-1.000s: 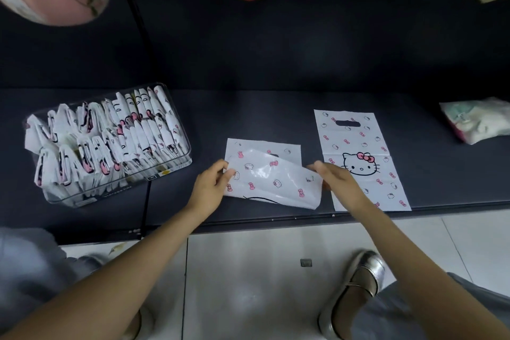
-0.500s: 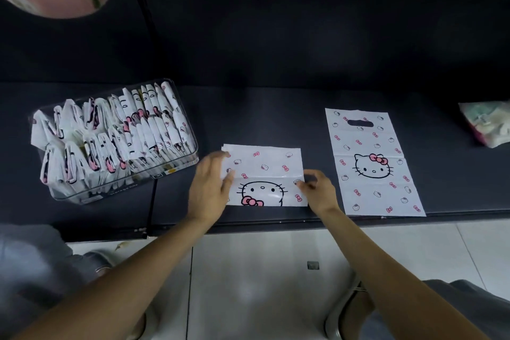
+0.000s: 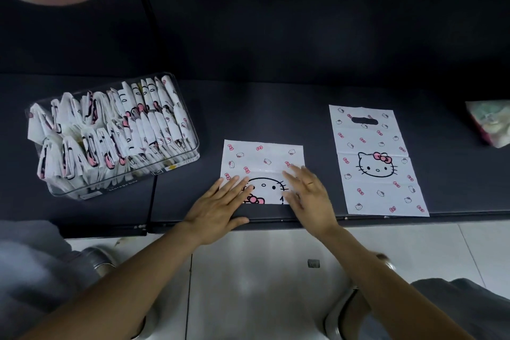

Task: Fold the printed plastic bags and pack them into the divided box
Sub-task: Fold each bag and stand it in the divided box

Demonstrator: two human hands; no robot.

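A white plastic bag (image 3: pixel 262 159) printed with a cat face and pink bows lies folded in half on the dark shelf (image 3: pixel 248 113). My left hand (image 3: pixel 220 208) lies flat with straight fingers on the bag's lower left part. My right hand (image 3: pixel 310 196) presses flat on its lower right part. A second, unfolded bag (image 3: pixel 375 160) of the same print lies flat to the right. At the left stands the clear divided box (image 3: pixel 121 182), filled with several folded bags standing on edge.
A bundle in clear wrap (image 3: pixel 491 124) lies at the shelf's far right. The shelf's front edge runs just under my hands, with white floor tiles (image 3: pixel 262 284) below. Tags and soft toys hang along the top.
The lifted half of the bag came down onto the other half. Both hands went from pinching its side edges to lying flat on the folded bag.
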